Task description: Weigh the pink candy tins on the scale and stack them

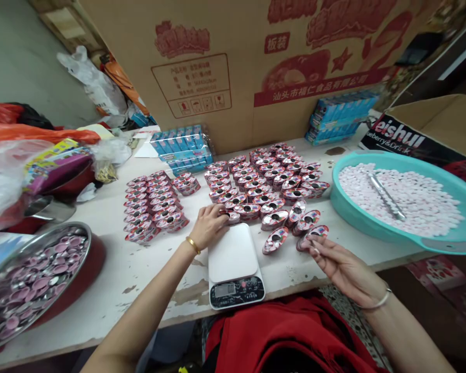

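Teal basin [367,225], cardboard box [233,72], blue packs [182,147]

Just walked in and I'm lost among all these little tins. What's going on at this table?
A person is at a white table. Their left hand rests on an oval tin just behind a bare kitchen scale; the right hand holds the front tin of the rows by its fingertips. A teal basin of pale tablets stands on the right, a metal tray of lids on the left.

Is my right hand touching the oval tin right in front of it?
Touching. The head view shows the right hand with its fingertips overlapping the near end of the oval tin, with no table showing between them.
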The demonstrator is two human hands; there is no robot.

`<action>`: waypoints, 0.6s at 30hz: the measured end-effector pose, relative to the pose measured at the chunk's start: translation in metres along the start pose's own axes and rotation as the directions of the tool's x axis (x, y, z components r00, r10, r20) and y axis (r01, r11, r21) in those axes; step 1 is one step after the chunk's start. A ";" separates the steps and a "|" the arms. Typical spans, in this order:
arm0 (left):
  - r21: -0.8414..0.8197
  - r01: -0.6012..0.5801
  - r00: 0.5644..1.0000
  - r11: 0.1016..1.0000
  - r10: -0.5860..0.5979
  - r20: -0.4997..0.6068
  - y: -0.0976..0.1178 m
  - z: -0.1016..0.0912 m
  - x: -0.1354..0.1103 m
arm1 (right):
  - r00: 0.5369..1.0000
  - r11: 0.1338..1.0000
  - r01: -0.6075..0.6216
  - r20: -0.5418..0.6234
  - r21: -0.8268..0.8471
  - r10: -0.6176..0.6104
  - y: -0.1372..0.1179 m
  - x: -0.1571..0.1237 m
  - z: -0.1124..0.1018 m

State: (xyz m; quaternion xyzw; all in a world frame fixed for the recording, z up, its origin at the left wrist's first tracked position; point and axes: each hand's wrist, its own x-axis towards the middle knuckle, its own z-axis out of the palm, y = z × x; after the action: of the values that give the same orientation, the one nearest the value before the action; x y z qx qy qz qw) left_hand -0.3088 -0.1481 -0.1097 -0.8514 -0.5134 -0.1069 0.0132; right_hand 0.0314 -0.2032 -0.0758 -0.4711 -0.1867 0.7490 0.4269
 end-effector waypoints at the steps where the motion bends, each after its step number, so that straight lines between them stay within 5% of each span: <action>1: 0.014 0.036 0.999 0.999 -0.036 -0.031 0.005 0.004 -0.002 | 1.000 1.000 -0.004 0.019 0.002 0.004 0.004 0.000 0.004; 5: -0.022 0.088 0.986 0.996 -0.091 -0.140 0.012 -0.012 -0.012 | 0.997 0.999 -0.021 0.075 -0.034 0.023 0.016 -0.004 0.014; 10: -0.204 0.050 0.994 0.978 -0.068 -0.082 0.038 -0.050 -0.037 | 0.986 0.986 -0.093 0.128 -0.136 0.111 0.023 -0.013 0.019; 18: -0.317 0.111 0.990 0.942 -0.133 -0.050 0.067 -0.021 -0.058 | 0.961 0.969 -0.117 0.221 -0.218 0.166 0.035 -0.016 0.028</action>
State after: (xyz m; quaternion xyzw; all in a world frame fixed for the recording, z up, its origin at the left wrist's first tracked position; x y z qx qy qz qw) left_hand -0.2802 -0.2333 -0.0947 -0.8048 -0.5409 -0.2177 -0.1106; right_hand -0.0060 -0.2326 -0.0772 -0.4312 -0.2773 0.8058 0.2963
